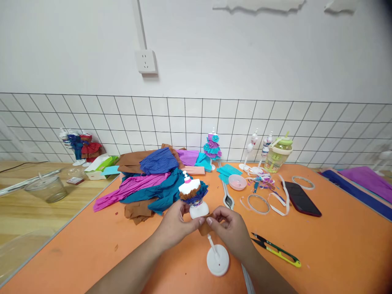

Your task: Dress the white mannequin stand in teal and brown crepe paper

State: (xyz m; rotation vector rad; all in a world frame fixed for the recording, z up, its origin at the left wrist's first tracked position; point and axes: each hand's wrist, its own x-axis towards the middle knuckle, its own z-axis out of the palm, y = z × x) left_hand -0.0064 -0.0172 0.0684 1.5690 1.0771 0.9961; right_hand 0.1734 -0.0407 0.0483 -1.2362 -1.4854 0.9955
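Observation:
In the middle of the head view a small white dress-form mannequin (198, 210) tilts over the orange mat. Ruffled brown and dark blue crepe paper circles its upper body; its lower body is bare white, above a thin stem and a round base (218, 262). My left hand (173, 225) reaches round the mannequin's left side, with its thumb against a small brown crepe paper piece (206, 230). From the other side my right hand (230, 228) pinches that same piece between thumb and fingers. Several of my fingertips are hidden behind the mannequin and the paper.
Black-and-yellow thread snips (277, 250) lie right of my right hand. Behind are a crepe paper pile (159, 179), a pink bowl (237, 182), tape rings (259, 204), a phone (301, 199) and a drink jar (278, 155). A decorated mannequin (212, 147) stands by the tiled wall.

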